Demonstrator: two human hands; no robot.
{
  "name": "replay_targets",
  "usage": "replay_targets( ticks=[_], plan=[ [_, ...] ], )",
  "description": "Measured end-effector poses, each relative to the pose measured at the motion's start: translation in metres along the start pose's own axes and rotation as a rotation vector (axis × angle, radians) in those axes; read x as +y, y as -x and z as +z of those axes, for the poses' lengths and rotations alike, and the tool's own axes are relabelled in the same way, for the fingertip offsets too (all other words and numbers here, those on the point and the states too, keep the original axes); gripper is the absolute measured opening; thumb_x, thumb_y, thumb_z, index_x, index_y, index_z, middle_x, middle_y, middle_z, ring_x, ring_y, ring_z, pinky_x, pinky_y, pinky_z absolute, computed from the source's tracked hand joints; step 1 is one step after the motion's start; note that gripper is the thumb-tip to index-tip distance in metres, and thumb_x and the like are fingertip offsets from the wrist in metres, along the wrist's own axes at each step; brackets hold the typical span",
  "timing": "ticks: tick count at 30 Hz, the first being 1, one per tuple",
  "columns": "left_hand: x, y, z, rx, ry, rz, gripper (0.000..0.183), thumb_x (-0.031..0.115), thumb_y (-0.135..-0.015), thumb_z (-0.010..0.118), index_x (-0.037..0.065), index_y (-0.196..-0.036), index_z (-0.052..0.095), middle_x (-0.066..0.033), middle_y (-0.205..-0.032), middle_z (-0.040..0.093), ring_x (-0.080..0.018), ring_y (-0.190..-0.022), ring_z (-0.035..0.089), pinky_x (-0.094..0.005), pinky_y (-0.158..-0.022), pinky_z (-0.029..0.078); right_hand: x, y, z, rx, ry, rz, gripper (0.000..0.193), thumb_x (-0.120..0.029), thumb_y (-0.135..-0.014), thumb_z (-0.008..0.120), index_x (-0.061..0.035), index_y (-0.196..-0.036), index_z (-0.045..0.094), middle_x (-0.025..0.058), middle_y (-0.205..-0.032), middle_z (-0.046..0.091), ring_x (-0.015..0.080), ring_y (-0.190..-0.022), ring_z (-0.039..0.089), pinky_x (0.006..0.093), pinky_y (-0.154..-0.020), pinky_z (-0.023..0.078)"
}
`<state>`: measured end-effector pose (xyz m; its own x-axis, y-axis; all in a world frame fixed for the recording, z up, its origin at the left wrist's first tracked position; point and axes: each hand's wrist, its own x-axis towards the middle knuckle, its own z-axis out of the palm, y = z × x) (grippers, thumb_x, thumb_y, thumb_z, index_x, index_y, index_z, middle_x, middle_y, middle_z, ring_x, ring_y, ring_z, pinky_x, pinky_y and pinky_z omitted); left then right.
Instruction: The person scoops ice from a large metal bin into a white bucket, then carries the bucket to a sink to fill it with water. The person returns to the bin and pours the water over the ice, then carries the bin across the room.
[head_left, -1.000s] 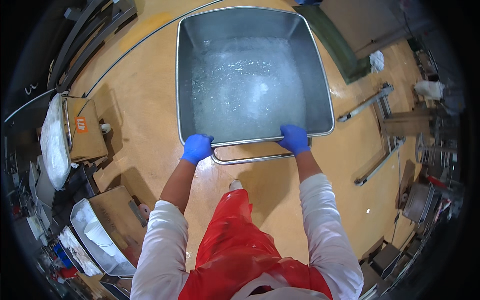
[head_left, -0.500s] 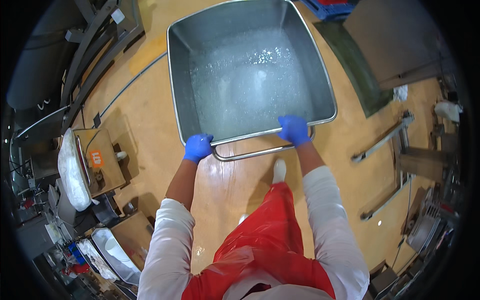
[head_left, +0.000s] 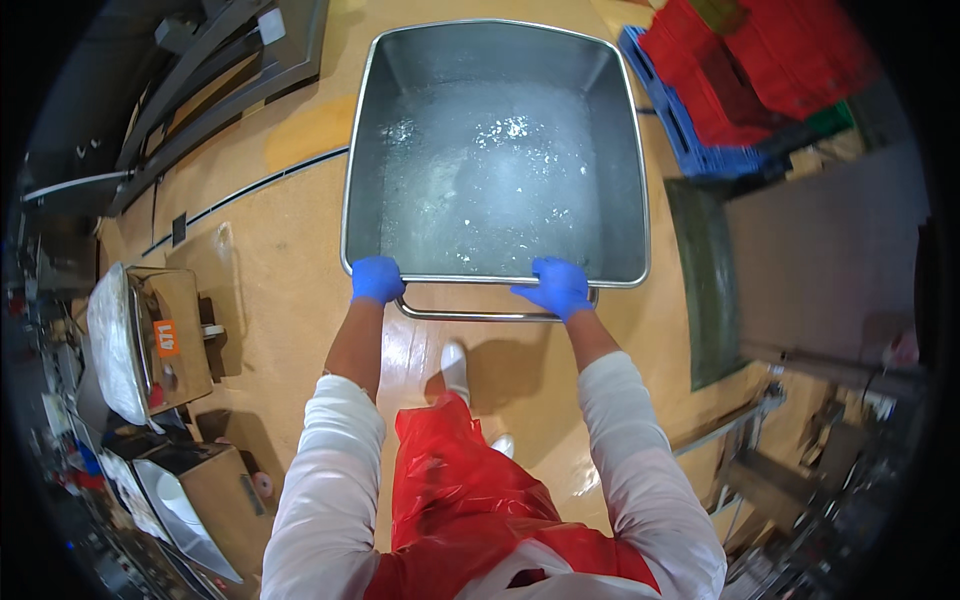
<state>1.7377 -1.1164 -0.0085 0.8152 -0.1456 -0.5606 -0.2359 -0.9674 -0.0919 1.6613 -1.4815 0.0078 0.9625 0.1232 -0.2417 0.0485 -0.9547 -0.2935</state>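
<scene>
A large square steel tub (head_left: 622, 180) on the floor ahead of me has rounded corners and a thick rolled rim. Its inside is wet, with a cloudy grey-white layer and white specks over the bottom; I cannot tell how deep any liquid is. In a blue glove, my left hand (head_left: 377, 280) is closed on the near rim close to the left corner. My right hand (head_left: 557, 287), also blue-gloved, grips the same rim right of the middle. Below the rim, between my hands, runs a tubular handle (head_left: 480, 316). The fingertips are partly hidden by the rim.
Red crates (head_left: 715, 75) sit on a blue pallet (head_left: 680, 120) at the far right. A green-edged panel (head_left: 708, 290) stands right of the tub. Cardboard boxes (head_left: 190, 340) are at left, a grey metal frame (head_left: 230, 70) at far left. A dark line (head_left: 265, 183) crosses the floor.
The view has turned right: the tub now sits squarer and slightly smaller, and the red crates have come into sight. My feet have stepped; both hands keep their hold on the rim.
</scene>
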Motion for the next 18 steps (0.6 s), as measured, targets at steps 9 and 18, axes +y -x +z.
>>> replay_targets(
  ticks=[9, 18],
  plan=[
    [-0.023, -0.221, -0.153, 0.014, 0.066, 0.001, 0.026, 0.031, -0.082, 0.072, 0.014, -0.099, 0.082, -0.0130, -0.104, 0.079, -0.0313, -0.100, 0.076, -0.0448, -0.086, 0.057, 0.071, -0.203, -0.052, 0.265, 0.141, 0.290, 0.059, -0.053, -0.083, 0.081, -0.0133, -0.124, 0.063, 0.0166, -0.153, 0.047, 0.0423, -0.151, 0.029, 0.0706, -0.120, 0.015],
    [-0.055, -0.431, -0.289, 0.020, 0.064, 0.030, 0.027, 0.032, -0.080, 0.072, 0.015, -0.097, 0.082, -0.0135, -0.103, 0.079, -0.0317, -0.098, 0.076, -0.0466, -0.086, 0.059, 0.125, -0.465, -0.155, 0.142, 0.137, 0.227, 0.067, -0.033, -0.075, 0.090, -0.0176, -0.132, 0.058, 0.0173, -0.168, 0.028, 0.0414, -0.159, 0.015, 0.0696, -0.121, 0.016]
  ],
)
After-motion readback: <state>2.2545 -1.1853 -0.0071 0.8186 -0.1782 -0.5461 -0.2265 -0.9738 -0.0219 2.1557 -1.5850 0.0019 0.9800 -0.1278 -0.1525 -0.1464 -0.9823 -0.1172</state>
